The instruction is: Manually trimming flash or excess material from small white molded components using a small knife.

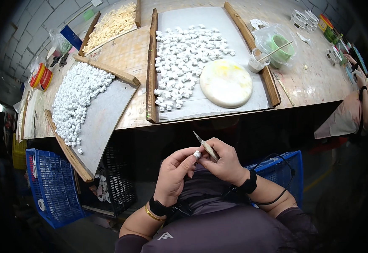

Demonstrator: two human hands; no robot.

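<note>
Between the thumb and fingers of my left hand [176, 170] is a small white knobbly piece [197, 154], too small to name more exactly. My right hand [226, 162] is closed around a small knife [206, 146] with a pointed grey blade, its tip slanting up and to the left. Both hands meet in front of my body, below the table edge. Ahead of them, a wood-sided tray [192, 17] bears many similar white pieces [177, 63] in loose rows. A round white slab [226, 83] with a yellowish smear lies at that tray's near right.
At left, a second tray [108, 101] heaped with white pieces juts past the table edge. Cream-coloured pieces [112, 25] fill another tray behind. A green bowl [281, 48] and small cup [258, 61] stand right. Blue crates [57, 185] flank me below. Another person's arm [363, 97] shows far right.
</note>
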